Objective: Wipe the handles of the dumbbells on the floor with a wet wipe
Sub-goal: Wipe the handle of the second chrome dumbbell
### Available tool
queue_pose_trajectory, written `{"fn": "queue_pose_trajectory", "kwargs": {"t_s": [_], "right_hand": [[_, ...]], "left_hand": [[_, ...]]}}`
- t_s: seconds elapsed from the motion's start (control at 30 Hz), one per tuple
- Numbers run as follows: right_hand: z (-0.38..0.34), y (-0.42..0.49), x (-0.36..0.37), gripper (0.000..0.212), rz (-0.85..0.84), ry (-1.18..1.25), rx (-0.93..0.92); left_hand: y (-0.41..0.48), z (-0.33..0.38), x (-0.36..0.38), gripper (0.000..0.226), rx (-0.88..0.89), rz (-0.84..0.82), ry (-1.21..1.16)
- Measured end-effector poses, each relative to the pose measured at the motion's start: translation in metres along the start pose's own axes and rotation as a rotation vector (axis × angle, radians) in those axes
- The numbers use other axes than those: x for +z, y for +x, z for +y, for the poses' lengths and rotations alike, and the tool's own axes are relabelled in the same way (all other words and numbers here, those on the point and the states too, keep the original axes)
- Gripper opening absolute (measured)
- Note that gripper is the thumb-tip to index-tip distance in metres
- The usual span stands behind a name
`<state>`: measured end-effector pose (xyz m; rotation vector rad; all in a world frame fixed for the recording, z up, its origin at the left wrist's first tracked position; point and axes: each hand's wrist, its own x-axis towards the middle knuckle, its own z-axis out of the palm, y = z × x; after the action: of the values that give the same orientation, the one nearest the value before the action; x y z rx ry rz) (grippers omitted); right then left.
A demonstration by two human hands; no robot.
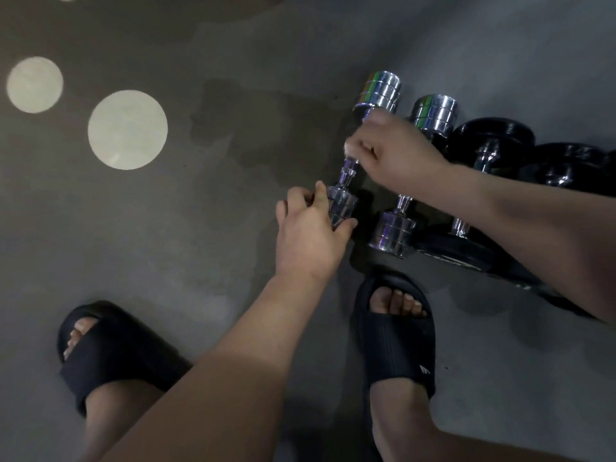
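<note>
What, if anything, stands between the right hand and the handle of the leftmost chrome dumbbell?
Nothing visible does. The right hand is curled round the knurled handle of the leftmost shiny chrome dumbbell, while the left hand holds its near head.

Dumbbells lie side by side on the floor before the right foot

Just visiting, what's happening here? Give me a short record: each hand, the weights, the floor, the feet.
left hand: grips near end of the leftmost chrome dumbbell
right hand: fingers curled round its handle; wipe not clearly visible
other weights: second chrome dumbbell, then black dumbbells, rightward
floor: grey, with pale round spots
feet: black slides
</note>
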<state>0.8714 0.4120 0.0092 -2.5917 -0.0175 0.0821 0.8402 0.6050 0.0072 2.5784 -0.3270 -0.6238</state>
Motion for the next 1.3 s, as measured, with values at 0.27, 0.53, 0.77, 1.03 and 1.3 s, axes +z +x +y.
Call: {"fn": "queue_pose_trajectory", "kwargs": {"t_s": [0.27,0.53,0.77,1.03,1.3], "right_hand": [[0.008,0.003,0.006,0.031,0.098,-0.144,0.199],[0.001,-0.009,0.017,0.025,0.109,0.059,0.104],[0.001,-0.016,0.002,0.015,-0.206,0.105,-0.199],[-0.002,-0.02,0.009,0.016,-0.186,0.083,-0.195],[0.004,-0.026,0.012,0.005,-0.213,0.042,-0.205]], "left_hand": [[-0.002,0.001,0.001,0.085,-0.005,0.011,-0.004],[-0.002,0.001,0.001,0.087,-0.012,0.003,0.008],[-0.003,0.0,0.002,0.088,-0.005,-0.004,0.0],[-0.003,0.0,0.0,0.087,0.001,-0.008,0.027],[0.004,-0.002,-0.009,0.083,-0.024,-0.062,-0.005]]}}
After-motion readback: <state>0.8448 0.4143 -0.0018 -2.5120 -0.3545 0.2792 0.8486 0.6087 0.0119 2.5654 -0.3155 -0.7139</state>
